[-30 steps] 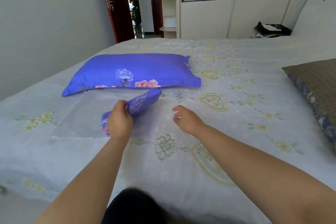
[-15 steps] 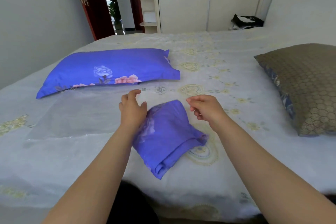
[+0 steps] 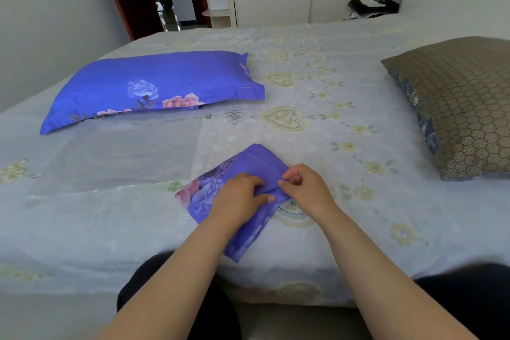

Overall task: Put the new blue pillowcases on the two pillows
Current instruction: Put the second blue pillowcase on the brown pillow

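**Both hands close on the folded pillowcase**

Since half a second ago, both hands have come together on the folded pillowcase [image 3: 248, 171], which then lay between them ungripped. Now the left hand [image 3: 238, 199] rests on its middle with fingers curled into the cloth and thumb along a fold, while the right hand [image 3: 303, 190] pinches the folded edge just beside the left fingertips.

It lies on the bed [image 3: 345, 201] directly under the hands, near the front edge. Its long axis runs diagonally, from the near corner by the left forearm up and away past the fingertips; the flowered part shows left of the left hand.

Thin, soft cloth like this should be light and limp, and will likely sag and slide open once lifted. The best hold is probably the free hem at the open end, one hand to each corner, to shake it out.

Farther away to the left lies a pillow already in blue [image 3: 154, 85]. Well off to the right sits the brown pillow [image 3: 463, 102], not yet covered.
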